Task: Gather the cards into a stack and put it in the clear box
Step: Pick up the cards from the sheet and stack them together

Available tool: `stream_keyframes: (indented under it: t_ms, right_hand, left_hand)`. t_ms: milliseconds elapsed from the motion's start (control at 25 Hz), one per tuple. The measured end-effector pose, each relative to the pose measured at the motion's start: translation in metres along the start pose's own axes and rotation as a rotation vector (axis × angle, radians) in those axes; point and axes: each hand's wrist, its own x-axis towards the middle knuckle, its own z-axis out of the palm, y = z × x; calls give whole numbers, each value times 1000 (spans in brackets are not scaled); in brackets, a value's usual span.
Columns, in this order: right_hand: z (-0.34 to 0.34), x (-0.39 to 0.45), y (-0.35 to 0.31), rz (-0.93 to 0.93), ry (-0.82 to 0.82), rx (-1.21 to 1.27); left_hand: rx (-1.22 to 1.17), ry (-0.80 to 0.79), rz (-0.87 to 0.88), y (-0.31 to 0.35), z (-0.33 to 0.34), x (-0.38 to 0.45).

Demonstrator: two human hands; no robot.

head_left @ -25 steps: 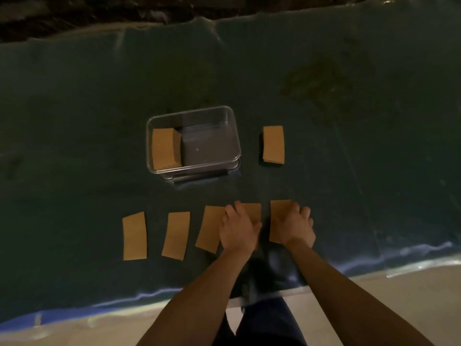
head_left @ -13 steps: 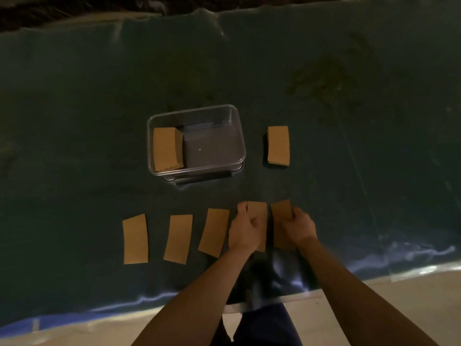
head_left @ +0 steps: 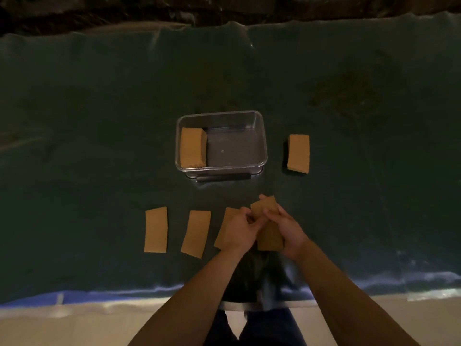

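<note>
Brown cards lie in a row on the dark green cloth: one at the far left (head_left: 156, 229), one beside it (head_left: 196, 233), and a third (head_left: 225, 226) partly under my left hand. My left hand (head_left: 237, 232) and my right hand (head_left: 287, 227) meet over the cloth and together grip lifted brown cards (head_left: 268, 224), one tilted over the other. The clear box (head_left: 260, 141) stands beyond them with a stack of cards (head_left: 192, 151) in its left end. Another card stack (head_left: 298, 153) lies to the right of the box.
The green cloth (head_left: 99, 146) covers the table; its near edge (head_left: 124, 293) runs just below the card row. A dark lid or base (head_left: 223, 176) shows under the box's near side. My legs show below the table edge.
Both hands were pressing flat on two separate cards; they have lifted those cards off the cloth and brought them together between the hands.
</note>
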Motion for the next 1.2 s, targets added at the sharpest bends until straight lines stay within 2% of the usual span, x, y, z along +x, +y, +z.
stream_keyframes:
  t_ms: [80,240,400,560,680,760,800,880,1000,1120,1200]
  right_hand:
    - [7,-2,2,38,-39,32]
    - [14,-1,3,41,45,64]
    - [18,-1,3,-4,99,43]
    - [16,-3,4,-41,124,15]
    - [18,-4,2,-52,129,10]
    - [23,-2,3,-57,130,11]
    - [27,1,4,-57,126,4]
    - [39,5,9,-55,102,-26]
    - [53,7,16,-61,66,-69]
    - [61,3,19,-51,42,-92]
    - [63,1,20,-40,36,-103]
  left_hand:
    - [144,12,33,-8,-3,-4]
    - [414,233,28,-36,-17,-6]
    - [675,254,-12,-51,-11,-9]
    - [550,265,-93,-43,-10,-3]
    - [294,235,-107,-45,-25,1]
    - [146,279,-142,-54,-43,-4]
    - [134,317,-177,-60,-52,-8]
    - [285,376,-283,-75,-70,-13]
    - [471,357,-320,-82,-79,-14]
    - [445,336,-299,-73,-77,-10]
    - [346,329,-287,-69,-78,-8]
